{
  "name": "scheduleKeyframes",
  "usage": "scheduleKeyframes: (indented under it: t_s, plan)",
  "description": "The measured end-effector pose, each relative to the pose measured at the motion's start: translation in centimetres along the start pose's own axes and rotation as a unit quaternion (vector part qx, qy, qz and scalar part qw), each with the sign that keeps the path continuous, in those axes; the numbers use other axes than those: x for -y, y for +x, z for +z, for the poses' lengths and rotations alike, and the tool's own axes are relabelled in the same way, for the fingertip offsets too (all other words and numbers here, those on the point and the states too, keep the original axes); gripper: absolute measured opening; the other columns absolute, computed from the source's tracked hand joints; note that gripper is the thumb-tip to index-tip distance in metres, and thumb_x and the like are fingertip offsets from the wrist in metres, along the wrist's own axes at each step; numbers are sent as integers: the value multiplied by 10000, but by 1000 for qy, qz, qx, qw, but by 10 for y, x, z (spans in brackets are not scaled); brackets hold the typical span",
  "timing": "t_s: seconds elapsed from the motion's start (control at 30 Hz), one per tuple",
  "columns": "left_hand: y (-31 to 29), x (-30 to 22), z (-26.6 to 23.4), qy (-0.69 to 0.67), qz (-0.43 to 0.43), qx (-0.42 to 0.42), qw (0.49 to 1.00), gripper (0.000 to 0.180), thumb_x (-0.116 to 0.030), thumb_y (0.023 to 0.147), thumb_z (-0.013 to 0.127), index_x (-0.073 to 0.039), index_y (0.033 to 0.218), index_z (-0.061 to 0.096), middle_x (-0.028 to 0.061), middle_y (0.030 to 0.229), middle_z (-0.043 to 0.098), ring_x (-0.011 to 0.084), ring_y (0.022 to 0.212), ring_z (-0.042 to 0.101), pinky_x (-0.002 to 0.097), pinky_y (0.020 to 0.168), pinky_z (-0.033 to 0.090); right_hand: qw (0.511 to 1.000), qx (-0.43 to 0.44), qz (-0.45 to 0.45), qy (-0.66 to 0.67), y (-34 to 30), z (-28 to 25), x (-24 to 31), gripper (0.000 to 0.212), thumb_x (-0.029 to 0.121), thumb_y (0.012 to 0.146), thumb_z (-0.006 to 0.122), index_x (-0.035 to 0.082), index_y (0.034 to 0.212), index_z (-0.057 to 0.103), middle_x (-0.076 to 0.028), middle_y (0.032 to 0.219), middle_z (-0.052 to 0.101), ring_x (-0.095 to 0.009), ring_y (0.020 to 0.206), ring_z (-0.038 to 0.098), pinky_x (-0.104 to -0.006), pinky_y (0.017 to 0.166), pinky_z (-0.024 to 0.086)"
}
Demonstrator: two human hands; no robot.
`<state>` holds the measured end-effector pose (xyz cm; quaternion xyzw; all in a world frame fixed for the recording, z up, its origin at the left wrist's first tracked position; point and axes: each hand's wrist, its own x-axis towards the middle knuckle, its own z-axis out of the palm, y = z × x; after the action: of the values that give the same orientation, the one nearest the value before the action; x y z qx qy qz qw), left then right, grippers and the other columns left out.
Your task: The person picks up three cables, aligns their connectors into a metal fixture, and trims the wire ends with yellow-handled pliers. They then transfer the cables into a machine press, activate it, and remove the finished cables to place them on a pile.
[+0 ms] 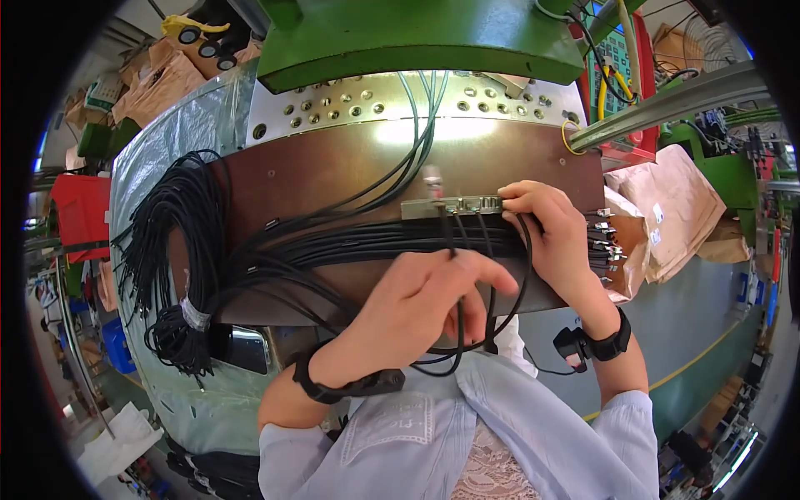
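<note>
A narrow metal block (pixel 417 208) with slots lies across the brown work surface, with several black cable ends set along it. My right hand (pixel 552 233) is closed at the block's right end, its fingertips pinching the end of a looped black cable (pixel 527 271). My left hand (pixel 425 296) hovers in front of the block, index finger stretched out and the other fingers loosely curled and apart. Black cables pass behind and beside those fingers. A metal-tipped piece (pixel 432 179), blurred, stands at the block's far side. Beneath the hands runs a bundle of black cables (pixel 333 246).
A tied coil of black cables (pixel 179 233) hangs at the left edge. Behind the surface are a perforated metal plate (pixel 333 104) and a green machine body (pixel 417 42). Metal cable ends (pixel 607 237) stick out at right, near brown paper (pixel 667 208). A metal bar (pixel 675 108) slants in at upper right.
</note>
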<state>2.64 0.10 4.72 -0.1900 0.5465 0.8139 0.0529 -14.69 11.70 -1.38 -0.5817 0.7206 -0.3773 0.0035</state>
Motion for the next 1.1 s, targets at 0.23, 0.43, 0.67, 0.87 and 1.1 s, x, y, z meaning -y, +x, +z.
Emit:
scheduleKeyframes:
  t_s: [0.23,0.43,0.67,0.87,1.1]
  plan:
    - [14,6,2,-25,-78,73,994,500,-275,972,283,72,891,634,105,571,601,135,486,547,231,482,436,992,110,63,13,11,-11,1,194,-91,733,606,29,884,576,-106,928,641,-276,817,623,-319,696,503]
    - [24,-15,13,-60,-170,172,969,447,-261,956,337,64,894,638,96,560,600,132,472,540,241,486,438,989,44,-113,-79,18,-29,29,177,-103,743,594,9,874,551,-130,943,632,-294,818,620,-321,706,506]
    - [-1,-11,-16,252,20,47,966,317,-209,943,427,5,999,653,54,701,649,106,611,586,229,574,467,994,-15,72,76,-17,-10,-16,165,-93,738,608,-3,849,525,-134,936,626,-306,812,612,-325,713,496]
    - [31,-20,-92,155,110,-264,946,302,-219,929,463,-8,1069,627,62,990,641,121,898,570,268,799,451,995,60,70,22,-5,-22,-11,154,-100,743,596,-6,839,520,-129,934,626,-293,807,611,-317,714,489]
    - [105,-12,-123,-114,137,-254,951,264,-204,914,479,-7,1020,619,93,921,635,206,844,595,328,779,468,997,65,48,6,1,-25,-10,151,-115,738,569,-6,828,518,-119,916,615,-287,779,604,-319,703,486]
